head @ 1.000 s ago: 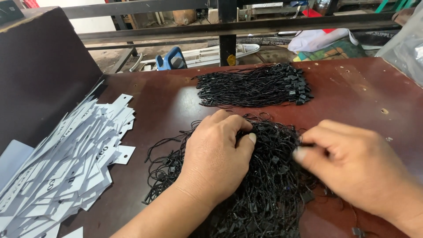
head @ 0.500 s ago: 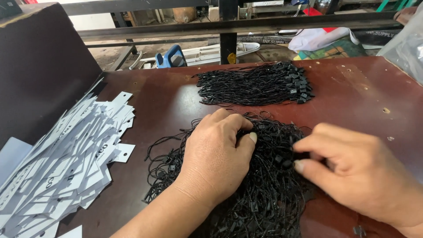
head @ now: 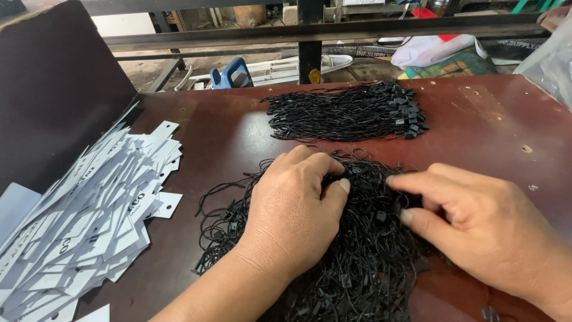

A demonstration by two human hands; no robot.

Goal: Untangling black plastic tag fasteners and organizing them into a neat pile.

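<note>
A loose heap of black tag strings (head: 357, 262) with small plastic ends lies on the dark red table (head: 226, 131) in front of me. My left hand (head: 292, 209) rests palm down on the heap, fingers curled into the strings. My right hand (head: 476, 220) lies at the heap's right side, index finger and thumb pinching at strings near the middle. A second, neatly aligned bundle of black tag strings (head: 351, 112) lies farther back on the table, untouched.
A spread pile of white paper hang tags (head: 83, 226) covers the table's left side. A dark upright board (head: 53, 89) stands at far left. Behind the table are a metal rail (head: 310, 36), a blue object (head: 229, 74) and bags.
My right hand has shifted slightly left into the heap, its fingers working at the strings. The left hand stays pressed on the heap.
</note>
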